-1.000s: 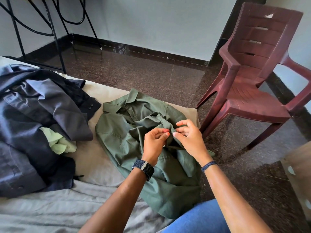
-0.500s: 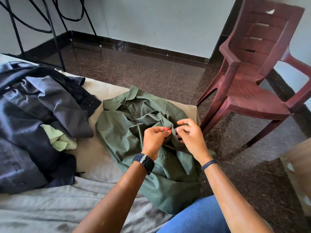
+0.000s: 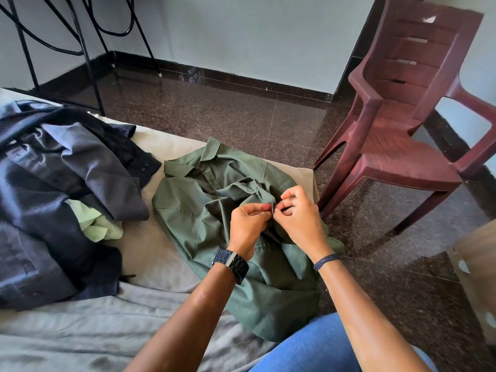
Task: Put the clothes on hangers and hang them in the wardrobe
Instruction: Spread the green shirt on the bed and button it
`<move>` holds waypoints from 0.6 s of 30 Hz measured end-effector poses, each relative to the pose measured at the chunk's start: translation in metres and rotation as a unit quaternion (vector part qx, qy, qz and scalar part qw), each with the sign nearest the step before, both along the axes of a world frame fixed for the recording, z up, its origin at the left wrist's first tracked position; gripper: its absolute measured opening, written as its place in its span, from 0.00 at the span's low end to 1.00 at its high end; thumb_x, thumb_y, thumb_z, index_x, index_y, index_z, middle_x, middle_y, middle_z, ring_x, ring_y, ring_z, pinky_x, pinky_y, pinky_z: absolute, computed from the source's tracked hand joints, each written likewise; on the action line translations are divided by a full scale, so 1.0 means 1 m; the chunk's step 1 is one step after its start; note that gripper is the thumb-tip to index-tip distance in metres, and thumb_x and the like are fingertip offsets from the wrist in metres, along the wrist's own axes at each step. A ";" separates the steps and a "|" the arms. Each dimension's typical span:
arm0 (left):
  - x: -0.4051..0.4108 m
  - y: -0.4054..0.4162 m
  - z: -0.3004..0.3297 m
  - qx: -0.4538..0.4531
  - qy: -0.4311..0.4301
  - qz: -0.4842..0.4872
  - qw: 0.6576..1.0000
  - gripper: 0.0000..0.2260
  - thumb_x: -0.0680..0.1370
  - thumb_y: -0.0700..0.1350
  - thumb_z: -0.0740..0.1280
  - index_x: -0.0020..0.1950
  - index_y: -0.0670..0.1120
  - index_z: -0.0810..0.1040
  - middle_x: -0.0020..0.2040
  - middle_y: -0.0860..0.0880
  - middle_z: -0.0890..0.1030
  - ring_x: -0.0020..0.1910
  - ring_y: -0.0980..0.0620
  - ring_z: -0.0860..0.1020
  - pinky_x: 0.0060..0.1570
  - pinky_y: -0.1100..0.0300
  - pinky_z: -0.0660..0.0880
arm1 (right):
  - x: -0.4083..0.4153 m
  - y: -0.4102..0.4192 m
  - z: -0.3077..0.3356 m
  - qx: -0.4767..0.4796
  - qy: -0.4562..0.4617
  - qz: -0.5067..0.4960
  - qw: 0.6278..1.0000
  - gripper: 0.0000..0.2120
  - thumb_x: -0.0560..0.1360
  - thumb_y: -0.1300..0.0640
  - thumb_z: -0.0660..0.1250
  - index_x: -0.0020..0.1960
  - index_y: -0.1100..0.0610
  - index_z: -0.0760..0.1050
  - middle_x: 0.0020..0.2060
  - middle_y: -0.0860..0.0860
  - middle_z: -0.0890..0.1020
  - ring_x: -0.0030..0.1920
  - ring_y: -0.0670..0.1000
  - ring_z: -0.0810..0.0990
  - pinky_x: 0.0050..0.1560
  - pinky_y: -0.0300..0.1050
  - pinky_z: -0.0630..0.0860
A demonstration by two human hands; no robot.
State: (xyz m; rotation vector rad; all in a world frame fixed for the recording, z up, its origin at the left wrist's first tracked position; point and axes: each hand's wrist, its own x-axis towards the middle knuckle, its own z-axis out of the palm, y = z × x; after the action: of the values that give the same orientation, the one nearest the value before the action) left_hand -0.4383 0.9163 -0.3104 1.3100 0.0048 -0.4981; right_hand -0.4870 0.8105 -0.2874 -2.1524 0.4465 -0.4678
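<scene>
**Two hands pinch the front of a green shirt on the bed**

An olive green cotton shirt with a collar [image 3: 214,210] lies crumpled on the beige and grey bed sheet [image 3: 80,331], in the middle of the scene, with its collar at the far side and its lower part hanging over the near right edge of the bed; the left hand [image 3: 248,224] and the right hand [image 3: 299,217] meet over the front of this shirt, just beside each other; the fingers of both hands are curled, and thumb and forefinger of each hand pinch a fold of the green cloth between them; whether a button is under the fingertips I cannot tell. The left wrist carries a dark watch with a link band [image 3: 232,263]; the right wrist carries a thin dark blue cord bracelet [image 3: 326,260].

On the left of the bed there is a pile of dark navy and grey clothes [image 3: 53,197], near the green shirt but not touching it; a pale green garment [image 3: 94,224] shows from under this pile. A dark red plastic armchair [image 3: 402,130] stands on the dark speckled stone floor [image 3: 241,116] at the right, close to the corner of the bed; a black metal wire frame [image 3: 88,57] stands at the far left by the pale wall. A knee in blue jeans [image 3: 322,347] shows at the near edge.
</scene>
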 end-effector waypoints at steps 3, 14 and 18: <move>-0.003 -0.001 0.002 -0.014 0.014 0.009 1.000 0.04 0.75 0.39 0.69 0.40 0.41 0.81 0.32 0.48 0.78 0.31 0.56 0.74 0.32 0.67 0.71 | -0.001 0.001 -0.001 -0.037 0.002 0.006 0.999 0.14 0.70 0.66 0.70 0.49 0.55 0.67 0.35 0.47 0.80 0.30 0.43 0.80 0.35 0.35 0.75; -0.001 -0.003 -0.004 -0.021 0.018 0.019 0.999 0.05 0.78 0.36 0.66 0.42 0.41 0.78 0.34 0.47 0.79 0.32 0.55 0.75 0.34 0.67 0.75 | -0.004 -0.004 0.004 0.083 0.044 -0.015 0.995 0.11 0.73 0.64 0.69 0.48 0.56 0.67 0.36 0.48 0.82 0.29 0.45 0.80 0.34 0.37 0.74; 0.002 -0.007 0.004 -0.119 0.060 0.005 0.991 0.08 0.79 0.32 0.61 0.45 0.44 0.73 0.34 0.48 0.74 0.31 0.56 0.70 0.34 0.68 0.74 | 0.000 -0.017 0.012 0.347 0.043 0.012 0.937 0.09 0.75 0.66 0.66 0.50 0.56 0.69 0.40 0.53 0.79 0.32 0.45 0.76 0.34 0.38 0.70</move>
State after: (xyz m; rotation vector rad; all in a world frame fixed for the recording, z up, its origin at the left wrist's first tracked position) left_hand -0.4365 0.9089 -0.3068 1.0459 0.0495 -0.5513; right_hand -0.4869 0.7932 -0.2755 -1.4909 0.5367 -0.1585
